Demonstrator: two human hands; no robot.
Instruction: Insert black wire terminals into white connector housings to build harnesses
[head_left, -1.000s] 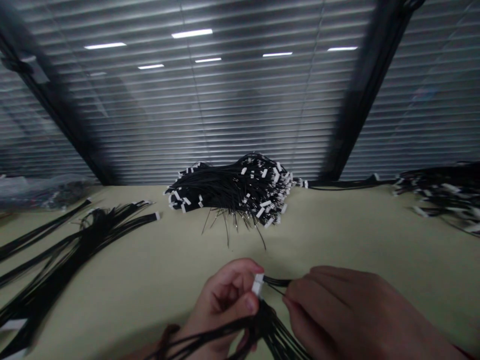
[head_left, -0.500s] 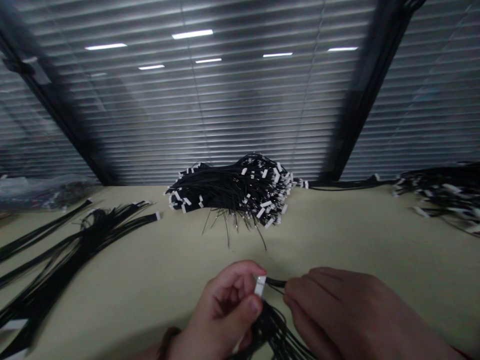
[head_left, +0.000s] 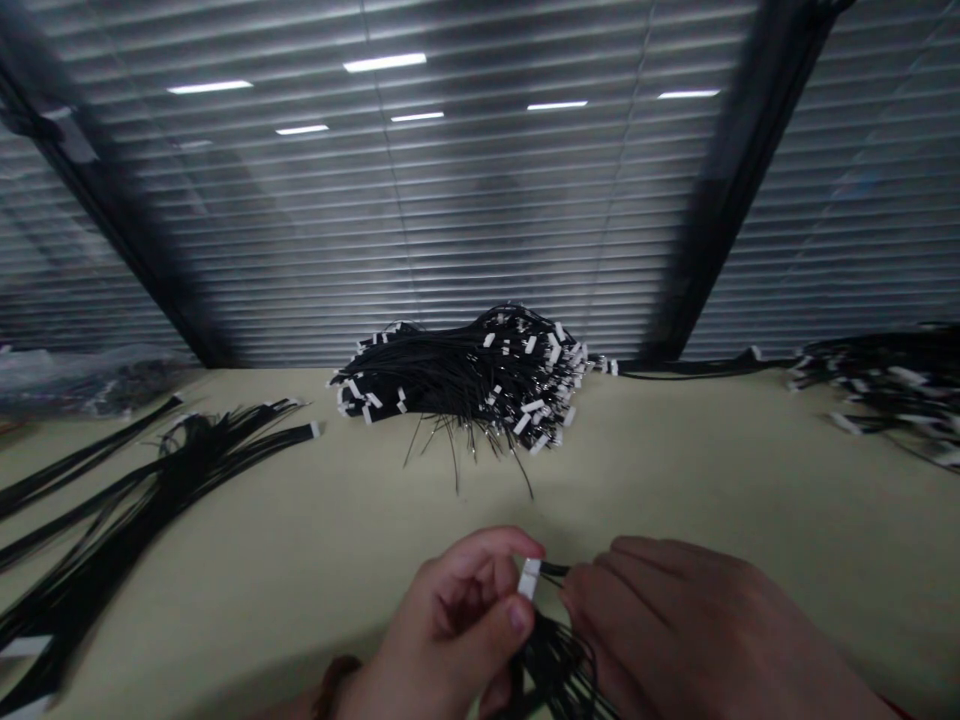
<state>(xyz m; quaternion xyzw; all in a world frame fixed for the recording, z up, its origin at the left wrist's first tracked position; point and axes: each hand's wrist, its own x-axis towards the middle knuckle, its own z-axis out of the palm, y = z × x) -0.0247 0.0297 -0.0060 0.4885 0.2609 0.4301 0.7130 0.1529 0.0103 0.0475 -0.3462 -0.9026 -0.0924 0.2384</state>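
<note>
A small white connector [head_left: 529, 579] is pinched between the thumb and forefinger of my left hand [head_left: 457, 625], near the bottom centre. Black wires [head_left: 555, 570] run from the connector's right side to my right hand [head_left: 675, 625], whose fingers are closed round them with the fingertips hidden. More black wires [head_left: 559, 665] hang below the connector, between the two hands.
On the pale table [head_left: 337, 545], a heap of black wires with white connectors [head_left: 457, 370] lies against the window blinds. Long black cables [head_left: 150, 510] and a clear plastic bag [head_left: 97, 380] are at left. Another wire pile [head_left: 892, 380] sits at right.
My left hand and the white connector have shifted slightly right and down. The gap between the connector and my right hand is a little smaller.
</note>
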